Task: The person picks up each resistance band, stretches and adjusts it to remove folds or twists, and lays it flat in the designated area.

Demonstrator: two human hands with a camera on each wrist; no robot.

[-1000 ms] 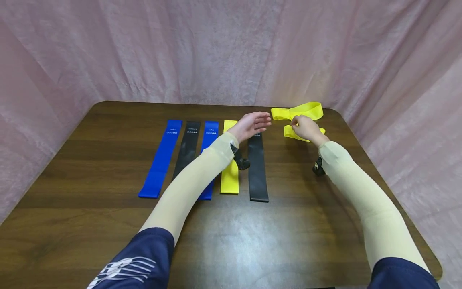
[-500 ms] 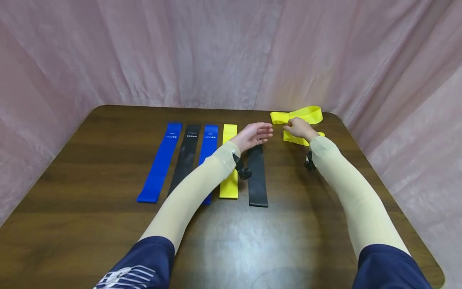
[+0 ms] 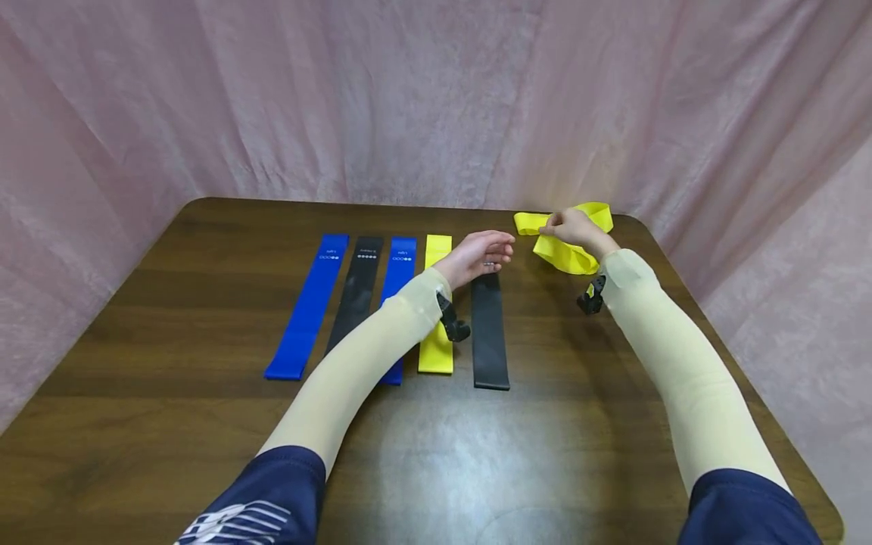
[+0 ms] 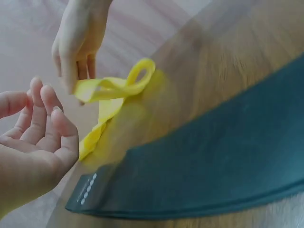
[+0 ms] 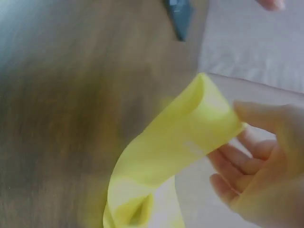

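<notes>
Soft, even overhead light leaves a pale glare patch on the table (image 3: 436,462) near the viewer. Shadows are faint. The head view bends at its edges; both wrist views are blurred and washed out.

Small white print is seen at the far end of the left blue resistance band (image 3: 308,306), with a row of small dots under a short word; the word is too small to be read. The same kind of marking, a short word above a dot row, is carried at the far end of the left black resistance band (image 3: 355,295) and of the second blue resistance band (image 3: 397,281), and is equally unreadable. In the left wrist view, a row of pale dots and a line of tiny print are shown at the near corner of the right black resistance band (image 4: 199,161); no letters can be made out. White stripes, part of a logo, are visible on the navy sleeve (image 3: 235,518).
</notes>
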